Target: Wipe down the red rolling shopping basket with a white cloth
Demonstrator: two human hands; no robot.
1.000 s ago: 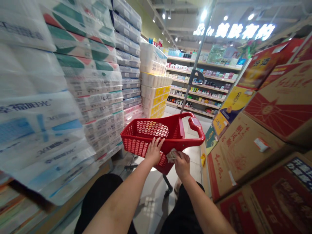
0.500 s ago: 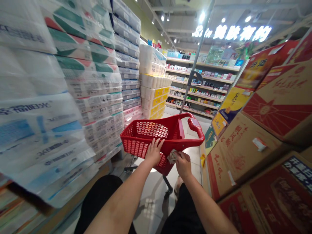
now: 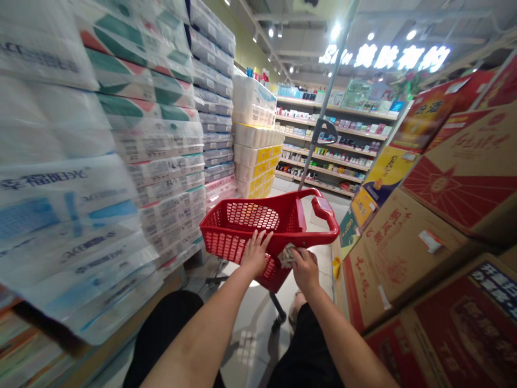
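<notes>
A red plastic shopping cart (image 3: 238,241) with meshed sides stands in front of me, its handle (image 3: 326,213) pointing right. My left hand (image 3: 255,255) lies against the near side of the basket, fingers spread, tips over the upper rim. Pinched in my right hand (image 3: 306,269) is a crumpled greyish cloth (image 3: 286,256), pressed on the solid red side panel below the handle. The fingers partly hide the cloth. Beneath the basket, a dark leg with a caster wheel (image 3: 278,321) reaches the floor.
Tall stacks of wrapped paper packs (image 3: 161,161) line the left side. Cardboard cartons (image 3: 404,253) are piled close on the right. Behind the cart rises a slanted grey metal pole (image 3: 313,151) with a loop, and farther back stand shelves of goods (image 3: 343,148).
My right hand and the cloth have shifted slightly up along the cart's side panel. My left hand stays on the basket, and the cart is nearly unmoved.
</notes>
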